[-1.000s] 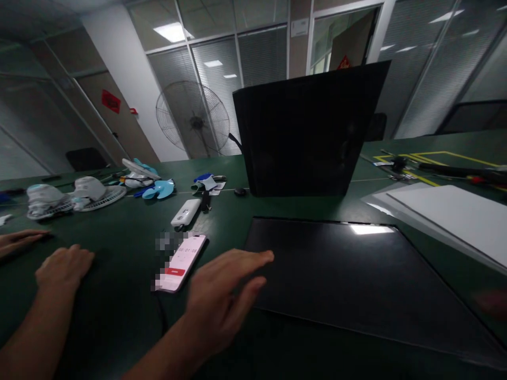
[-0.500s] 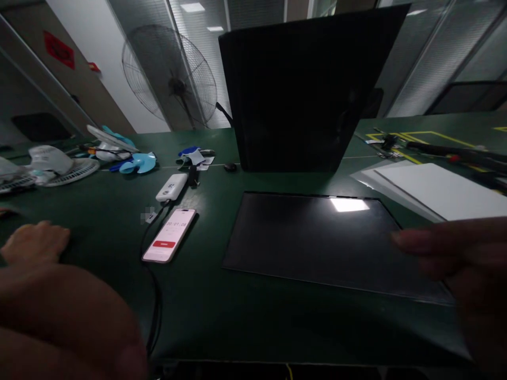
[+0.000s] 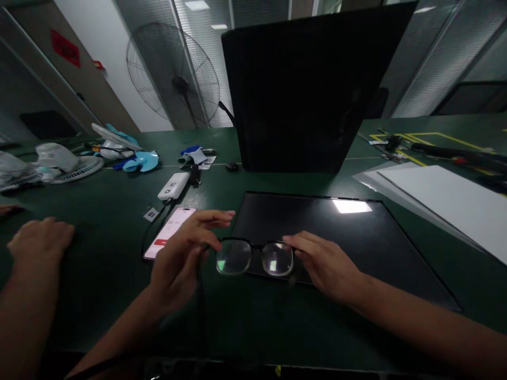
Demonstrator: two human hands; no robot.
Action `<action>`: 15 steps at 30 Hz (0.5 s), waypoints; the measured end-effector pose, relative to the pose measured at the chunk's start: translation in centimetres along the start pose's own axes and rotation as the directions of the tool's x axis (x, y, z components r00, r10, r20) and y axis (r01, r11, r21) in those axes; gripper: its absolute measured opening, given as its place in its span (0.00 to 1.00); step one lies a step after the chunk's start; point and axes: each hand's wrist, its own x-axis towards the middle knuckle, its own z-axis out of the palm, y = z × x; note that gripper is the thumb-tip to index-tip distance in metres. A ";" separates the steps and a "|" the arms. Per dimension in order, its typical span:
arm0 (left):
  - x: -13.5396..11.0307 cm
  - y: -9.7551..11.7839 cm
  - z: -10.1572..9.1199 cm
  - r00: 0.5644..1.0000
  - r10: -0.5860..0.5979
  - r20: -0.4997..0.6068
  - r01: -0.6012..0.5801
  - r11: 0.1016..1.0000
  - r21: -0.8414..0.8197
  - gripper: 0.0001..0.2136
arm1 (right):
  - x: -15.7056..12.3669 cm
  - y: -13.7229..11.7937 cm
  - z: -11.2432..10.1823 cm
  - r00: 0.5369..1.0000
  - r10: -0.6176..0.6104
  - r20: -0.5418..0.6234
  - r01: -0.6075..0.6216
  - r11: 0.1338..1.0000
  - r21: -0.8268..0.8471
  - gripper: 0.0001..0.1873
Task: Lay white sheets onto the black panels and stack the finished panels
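Currently at the two-handed hold step, I'd judge; glasses (image 3: 256,246) are held up in front of the near edge of the dark panel (image 3: 356,248), apparently above the tabletop (image 3: 253,322), lenses toward the camera; left hand (image 3: 180,258) pinches one end of the frame between thumb and index, other fingers fanned loosely, partly covering the phone (image 3: 174,224); right hand (image 3: 325,264) has its fingertips together on the other end; temples hard to make out; next move calls for light, even pressure at both ends, fingers off the lenses.
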 end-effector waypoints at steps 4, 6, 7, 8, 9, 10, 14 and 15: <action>-0.1 -1.3 -1.0 0.889 -0.148 0.434 0.242 0.956 -0.168 0.09 | -0.3 1.6 0.6 0.963 0.102 0.248 -0.042 0.971 -0.234 0.36; -0.4 -2.3 -1.4 0.834 -0.176 0.523 0.305 0.937 -0.170 0.07 | 0.2 1.2 0.6 0.949 0.100 0.299 -0.026 0.970 -0.243 0.37; -0.5 -2.9 -1.8 0.809 -0.193 0.555 0.344 0.922 -0.180 0.06 | 0.7 0.9 0.6 0.942 0.096 0.323 -0.021 0.974 -0.227 0.37; -0.5 -3.4 -2.2 0.778 -0.222 0.588 0.399 0.897 -0.190 0.06 | 1.1 0.6 0.4 0.934 0.092 0.344 -0.023 0.979 -0.201 0.37; -0.4 -4.0 -2.9 0.741 -0.266 0.616 0.467 0.864 -0.188 0.06 | 1.4 0.4 0.1 0.929 0.094 0.358 -0.033 0.984 -0.174 0.36; -0.3 -4.6 -3.8 0.697 -0.324 0.640 0.536 0.828 -0.164 0.05 | 1.6 0.4 -0.3 0.927 0.105 0.360 -0.052 0.987 -0.153 0.34; 0.9 -8.4 -8.2 0.508 -0.663 0.550 0.735 0.667 0.124 0.10 | 0.4 3.1 -3.3 0.941 0.253 0.224 -0.201 0.952 -0.232 0.31; 1.4 -9.7 -9.2 0.470 -0.736 0.487 0.766 0.615 0.188 0.13 | -0.4 4.4 -4.3 0.935 0.311 0.168 -0.256 0.924 -0.282 0.31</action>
